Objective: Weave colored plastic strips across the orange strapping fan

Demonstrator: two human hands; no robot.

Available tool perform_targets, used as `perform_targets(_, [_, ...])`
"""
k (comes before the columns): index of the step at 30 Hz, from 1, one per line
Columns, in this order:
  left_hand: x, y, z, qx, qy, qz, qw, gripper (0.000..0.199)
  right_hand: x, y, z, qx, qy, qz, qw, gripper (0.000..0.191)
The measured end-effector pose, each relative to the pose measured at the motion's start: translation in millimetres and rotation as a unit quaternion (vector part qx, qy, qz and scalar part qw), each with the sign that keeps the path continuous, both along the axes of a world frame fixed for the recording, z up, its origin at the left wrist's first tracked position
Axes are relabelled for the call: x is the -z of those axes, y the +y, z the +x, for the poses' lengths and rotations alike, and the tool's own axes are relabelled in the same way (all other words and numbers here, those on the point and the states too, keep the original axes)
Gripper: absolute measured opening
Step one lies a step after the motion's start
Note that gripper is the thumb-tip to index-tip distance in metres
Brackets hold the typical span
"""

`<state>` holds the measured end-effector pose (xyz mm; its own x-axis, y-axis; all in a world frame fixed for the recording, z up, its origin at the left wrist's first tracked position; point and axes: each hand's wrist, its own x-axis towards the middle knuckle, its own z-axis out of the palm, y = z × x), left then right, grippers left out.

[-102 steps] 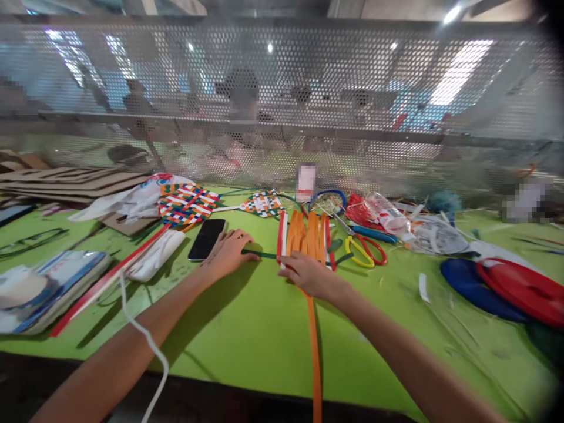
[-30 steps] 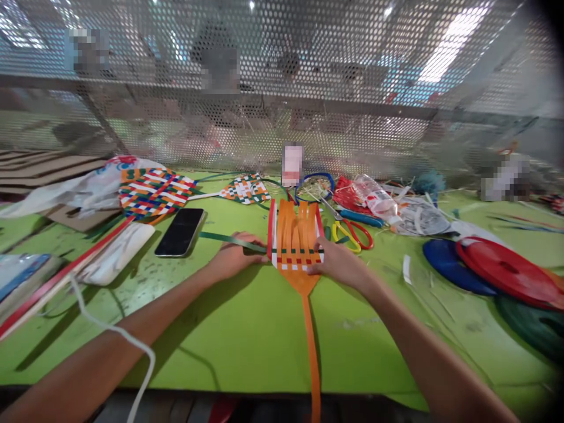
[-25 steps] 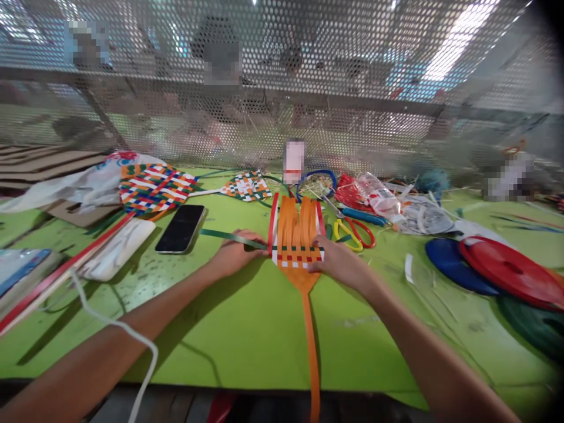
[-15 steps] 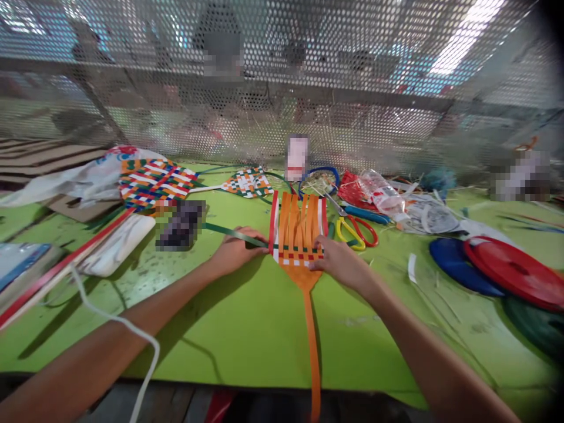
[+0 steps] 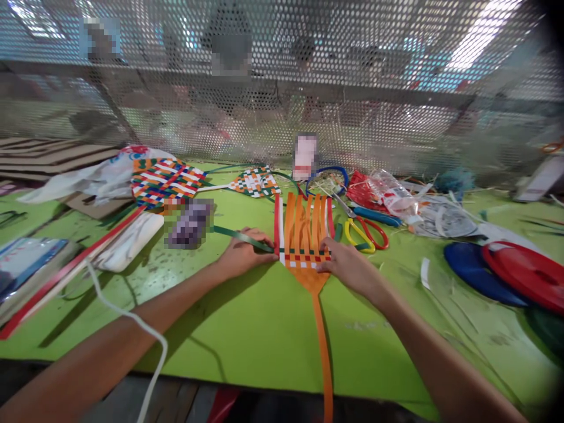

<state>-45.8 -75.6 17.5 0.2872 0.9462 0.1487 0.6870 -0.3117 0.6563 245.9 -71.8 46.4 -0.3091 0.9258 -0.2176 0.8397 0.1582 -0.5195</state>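
An orange woven strip piece [image 5: 307, 235] lies on the green table, with red and white strips along its sides and a long orange tail toward the front edge. A green strip [image 5: 229, 231] runs through its weave and out to the left. My left hand [image 5: 249, 251] is closed on the green strip at the piece's left edge. My right hand [image 5: 341, 261] pinches the right edge of the woven piece, low down where the checks of red and white are.
Scissors [image 5: 362, 234], red and blue strip coils [image 5: 524, 273] and plastic wrapping [image 5: 396, 197] lie right. Behind are two woven fans [image 5: 167, 182] and a perforated metal screen [image 5: 264, 106]. A white cable [image 5: 127, 314] crosses my left forearm.
The whole view has shifted, so the table items appear slightly farther right. Both hands keep their places on the woven piece, with little visible movement.
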Motion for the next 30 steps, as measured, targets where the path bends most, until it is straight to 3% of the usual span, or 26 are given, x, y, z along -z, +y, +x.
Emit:
perform_targets(7, [-0.1, -3, 2, 0.009, -0.001, 0.018, 1.0, 0.033, -3.1, 1, -1, 0.001, -0.002, -0.002, 1.0, 0.026])
perform_targets(10, [2.3, -5, 5, -0.016, 0.013, 0.026, 0.999, 0.041, -4.6, 0, -1, 0.005, 0.002, -0.012, 1.0, 0.028])
perform_targets(15, [7.9, -7, 9, -0.054, 0.028, 0.044, 0.997, 0.044, -5.2, -4, -4, 0.046, -0.005, 0.022, 0.999, 0.046])
perform_targets(18, [9.4, -6, 8, -0.069, 0.025, 0.031, 0.997, 0.042, -4.1, -4, -2, 0.06, -0.023, 0.038, 0.997, 0.041])
perform_targets(24, [8.3, -5, 8, -0.068, 0.022, 0.025, 0.997, 0.04, -0.4, 1, 3, 0.015, -0.027, 0.046, 0.998, 0.029])
perform_targets(30, [7.6, -6, 10, -0.072, 0.03, 0.027, 0.997, 0.037, -4.8, -5, -15, -0.09, 0.034, 0.097, 0.991, 0.019])
